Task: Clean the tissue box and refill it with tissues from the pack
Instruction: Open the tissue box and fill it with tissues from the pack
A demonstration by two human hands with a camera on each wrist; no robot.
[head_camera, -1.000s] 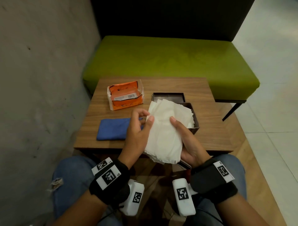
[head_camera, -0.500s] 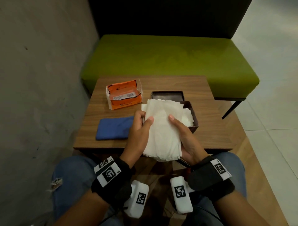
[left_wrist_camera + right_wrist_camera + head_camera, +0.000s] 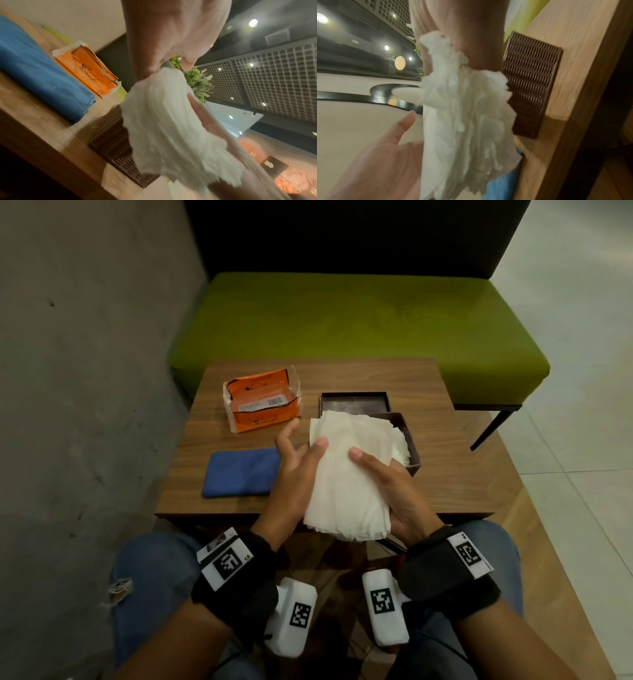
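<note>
A thick stack of white tissues (image 3: 346, 474) is held upright-tilted between both hands above the table's front edge. My left hand (image 3: 308, 440) holds its left edge, thumb on top and index finger stretched out. My right hand (image 3: 376, 474) holds the right side, thumb on top and fingers hidden underneath. Behind the stack stands the dark brown woven tissue box (image 3: 412, 450), open, with some tissues inside; its lid (image 3: 354, 402) lies behind it. The torn orange tissue pack (image 3: 262, 402) sits to the left. The wrist views show the stack (image 3: 171, 128) (image 3: 464, 115) beside the box (image 3: 109, 135) (image 3: 532, 83).
A folded blue cloth (image 3: 239, 472) lies on the small wooden table (image 3: 445, 474), left of my hands. A green bench (image 3: 342, 323) stands behind the table and a grey wall (image 3: 85, 371) runs along the left. Tiled floor lies to the right.
The stack has been squared up and sits a little flatter in both hands. My left index finger has lifted off the stack's edge and now points outward.
</note>
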